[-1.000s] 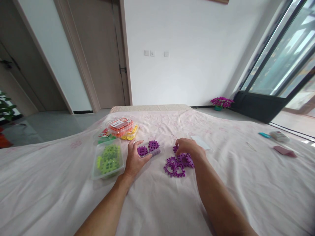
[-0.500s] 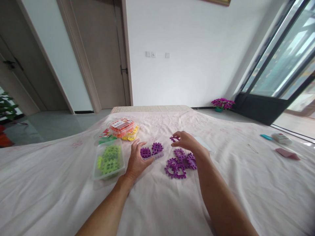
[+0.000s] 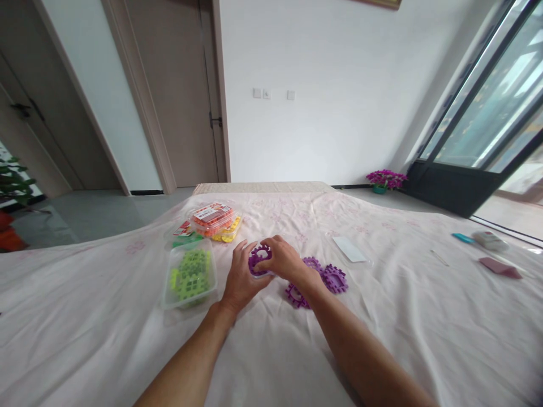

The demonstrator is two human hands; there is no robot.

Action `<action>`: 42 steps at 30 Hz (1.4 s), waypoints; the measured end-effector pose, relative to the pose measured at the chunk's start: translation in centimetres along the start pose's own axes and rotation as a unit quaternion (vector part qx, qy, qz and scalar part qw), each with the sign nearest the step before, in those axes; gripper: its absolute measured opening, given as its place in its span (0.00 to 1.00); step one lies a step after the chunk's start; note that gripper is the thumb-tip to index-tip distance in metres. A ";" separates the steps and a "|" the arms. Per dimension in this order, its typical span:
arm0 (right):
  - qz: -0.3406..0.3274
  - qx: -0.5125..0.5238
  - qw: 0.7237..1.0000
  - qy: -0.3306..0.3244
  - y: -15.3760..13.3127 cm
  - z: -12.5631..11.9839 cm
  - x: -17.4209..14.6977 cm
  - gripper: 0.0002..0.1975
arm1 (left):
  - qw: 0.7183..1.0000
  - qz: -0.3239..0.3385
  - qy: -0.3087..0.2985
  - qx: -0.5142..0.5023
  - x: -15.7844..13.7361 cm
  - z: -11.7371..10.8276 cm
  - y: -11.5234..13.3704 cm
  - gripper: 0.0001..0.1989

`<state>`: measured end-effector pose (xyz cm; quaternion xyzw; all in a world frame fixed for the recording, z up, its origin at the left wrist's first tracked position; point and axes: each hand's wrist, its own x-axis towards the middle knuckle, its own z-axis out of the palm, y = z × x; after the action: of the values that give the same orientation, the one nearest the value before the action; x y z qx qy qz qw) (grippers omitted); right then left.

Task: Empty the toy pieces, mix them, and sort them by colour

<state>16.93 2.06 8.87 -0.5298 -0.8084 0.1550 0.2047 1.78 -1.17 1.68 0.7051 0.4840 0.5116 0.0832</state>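
Observation:
My left hand [image 3: 238, 278] is curled around the side of a small clear plastic box [image 3: 266, 276], mostly hidden by both hands. A purple toothed building piece [image 3: 255, 260] with an open middle is pinched in my right hand [image 3: 285, 259], right at the box's opening. Whether it touches the pieces inside, I cannot tell. Several loose purple pieces [image 3: 335, 279] lie on the cloth, partly behind my right forearm. Left of my hands, light green pieces [image 3: 193, 275] fill an open clear tray [image 3: 168, 301].
Behind the tray are stacked clear packs of orange pieces [image 3: 212, 218] and yellow pieces [image 3: 229, 232]. A white card [image 3: 349, 249] lies on the pale cloth [image 3: 407, 316] to the right. Farther right are a blue item [image 3: 462, 238], a white packet [image 3: 489, 240] and a pink folded piece [image 3: 500, 268].
My right hand has moved left from above the loose pieces to the box, carrying a purple piece. The white card, partly covered before, now shows fully. My left hand stays at the box.

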 end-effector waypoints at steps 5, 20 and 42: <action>-0.034 0.019 0.998 -0.053 0.2 -0.2 0.2 0.26 | 1.000 -0.001 0.000 0.001 0.1 -0.2 0.3 0.40; -0.021 0.025 0.999 -0.009 0.5 -2.3 0.0 0.18 | 1.000 -0.014 -0.009 -0.006 0.0 -0.3 0.3 0.40; 0.204 -0.198 0.950 -0.129 6.8 -5.5 -1.1 0.24 | 0.999 -0.020 0.034 0.004 0.1 -0.2 -1.0 0.38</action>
<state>25.44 3.89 10.27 -0.6884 -0.7173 0.0975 -0.0462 1.05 -0.67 1.25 0.6778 0.5025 0.5317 0.0735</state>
